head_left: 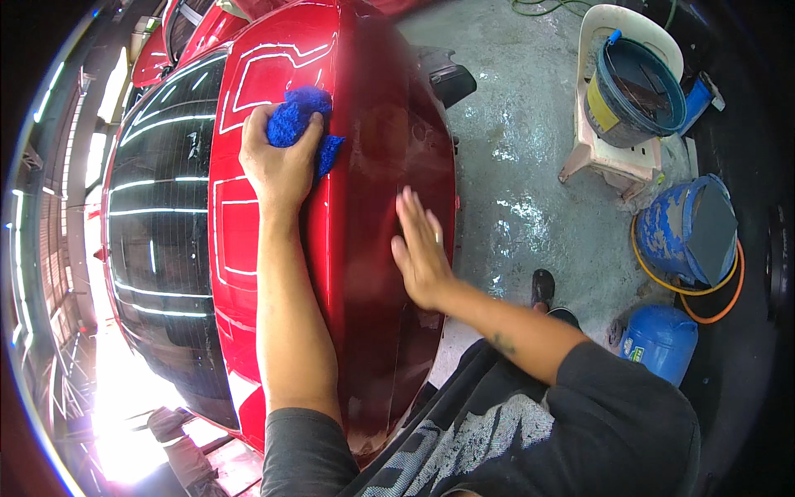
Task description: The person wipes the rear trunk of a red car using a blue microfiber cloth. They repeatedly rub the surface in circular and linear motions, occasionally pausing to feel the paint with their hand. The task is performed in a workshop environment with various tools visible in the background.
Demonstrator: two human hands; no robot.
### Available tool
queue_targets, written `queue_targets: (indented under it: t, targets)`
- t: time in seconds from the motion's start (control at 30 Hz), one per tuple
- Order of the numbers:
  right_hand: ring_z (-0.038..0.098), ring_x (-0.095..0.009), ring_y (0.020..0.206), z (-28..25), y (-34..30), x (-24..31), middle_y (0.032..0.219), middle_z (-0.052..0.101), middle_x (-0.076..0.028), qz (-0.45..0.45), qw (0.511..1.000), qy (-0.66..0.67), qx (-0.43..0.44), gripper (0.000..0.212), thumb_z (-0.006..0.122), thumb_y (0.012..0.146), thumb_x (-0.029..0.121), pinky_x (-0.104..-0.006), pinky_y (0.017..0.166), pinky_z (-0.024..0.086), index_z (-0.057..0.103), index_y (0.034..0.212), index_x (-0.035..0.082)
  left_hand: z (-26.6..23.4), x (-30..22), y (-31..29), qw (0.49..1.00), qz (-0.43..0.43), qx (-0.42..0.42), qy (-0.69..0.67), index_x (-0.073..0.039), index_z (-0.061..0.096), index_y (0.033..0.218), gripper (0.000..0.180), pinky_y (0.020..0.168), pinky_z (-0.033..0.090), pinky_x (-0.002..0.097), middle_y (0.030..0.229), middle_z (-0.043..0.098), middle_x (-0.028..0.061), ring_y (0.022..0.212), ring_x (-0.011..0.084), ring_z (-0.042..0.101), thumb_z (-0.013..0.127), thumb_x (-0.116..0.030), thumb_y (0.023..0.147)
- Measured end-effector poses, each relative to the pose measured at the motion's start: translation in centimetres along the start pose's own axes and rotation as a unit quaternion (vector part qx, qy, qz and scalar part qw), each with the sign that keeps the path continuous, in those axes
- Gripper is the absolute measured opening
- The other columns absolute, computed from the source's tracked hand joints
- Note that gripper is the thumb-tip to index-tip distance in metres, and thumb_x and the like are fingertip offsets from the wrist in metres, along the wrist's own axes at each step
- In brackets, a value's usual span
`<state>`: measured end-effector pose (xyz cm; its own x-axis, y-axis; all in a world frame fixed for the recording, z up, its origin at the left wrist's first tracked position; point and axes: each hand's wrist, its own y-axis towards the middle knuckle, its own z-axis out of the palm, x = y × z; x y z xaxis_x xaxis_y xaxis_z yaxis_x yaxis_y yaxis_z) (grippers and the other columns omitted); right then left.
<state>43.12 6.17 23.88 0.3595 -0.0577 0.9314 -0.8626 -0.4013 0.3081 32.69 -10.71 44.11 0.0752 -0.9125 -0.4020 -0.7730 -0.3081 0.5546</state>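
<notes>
A glossy red car fills the middle of the head view, its dark rear window at the left. My left hand grips a bunched blue microfiber cloth against the rear lid, near its rounded edge. Some of the cloth hangs out beside the thumb. Lower down, my right hand is at the darker red rear panel, fingers stretched out and holding nothing. Whether its palm presses on the paint or hovers just off it, I cannot tell. A whitish haze shows on parts of that panel.
To the right, a pale plastic chair bears a dark bucket with things inside. Nearby stand a scuffed blue bucket, an orange hose and a blue tank. The grey floor looks wet. A black shoe is below.
</notes>
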Motion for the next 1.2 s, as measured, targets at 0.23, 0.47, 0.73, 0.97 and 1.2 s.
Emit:
queue_targets:
  t: [0.23, 0.47, 0.73, 0.97, 1.2]
  targets:
    - [0.018, -0.041, 0.165, -2.2, 12.8, -5.0, 0.177, 0.018, -0.025, 0.000, 0.995, -0.051, -0.085, 0.064, 0.034, 0.117, 0.033, -0.0603, 0.130, 0.014, 0.020, 0.170, -0.001, 0.6, -1.0, 0.0, 1.000, -0.007, 0.013, 0.013, -0.002, 0.072, 0.105, 0.043, 0.087, 0.055, 0.0412, 0.098, 0.071, 0.0130, 0.093, 0.0289, 0.071, 0.092, -0.029, 0.078]
    - [0.016, -0.042, 0.165, -0.8, 6.0, -2.1, 0.178, 0.017, -0.025, -0.032, 0.998, -0.025, -0.055, 0.066, 0.037, 0.115, 0.033, -0.0607, 0.130, 0.014, 0.021, 0.169, -0.001, -0.2, -0.9, 0.1, 1.000, -0.021, 0.000, 0.007, -0.003, 0.072, 0.103, 0.041, 0.086, 0.055, 0.0399, 0.099, 0.072, 0.0123, 0.091, 0.0272, 0.071, 0.092, -0.027, 0.077]
    - [0.017, -0.042, 0.165, -0.7, 7.3, -2.1, 0.178, 0.018, -0.024, -0.034, 0.996, -0.051, -0.063, 0.066, 0.041, 0.115, 0.031, -0.0617, 0.130, 0.017, 0.021, 0.169, -0.001, -0.2, -0.8, 0.0, 0.999, -0.030, 0.008, 0.007, -0.004, 0.074, 0.105, 0.042, 0.087, 0.056, 0.0398, 0.100, 0.074, 0.0111, 0.092, 0.0258, 0.072, 0.091, -0.032, 0.078]
    - [0.014, -0.045, 0.165, 0.4, -1.5, 0.7, 0.176, 0.015, -0.030, -0.030, 0.998, -0.049, -0.004, 0.071, 0.044, 0.112, 0.028, -0.0605, 0.131, 0.011, 0.016, 0.169, -0.005, 0.2, -0.1, 0.4, 1.000, 0.008, 0.002, 0.027, -0.004, 0.076, 0.107, 0.051, 0.088, 0.056, 0.0416, 0.103, 0.076, 0.0129, 0.095, 0.0280, 0.074, 0.090, -0.040, 0.074]
    - [0.017, -0.045, 0.164, 1.9, -2.1, 2.2, 0.176, 0.017, -0.030, -0.023, 0.998, -0.034, -0.054, 0.070, 0.046, 0.112, 0.026, -0.0610, 0.131, 0.014, 0.019, 0.169, -0.003, 0.3, 0.4, 0.4, 1.000, 0.006, -0.003, 0.007, -0.004, 0.076, 0.108, 0.054, 0.088, 0.058, 0.0424, 0.102, 0.078, 0.0157, 0.093, 0.0298, 0.075, 0.091, -0.042, 0.072]
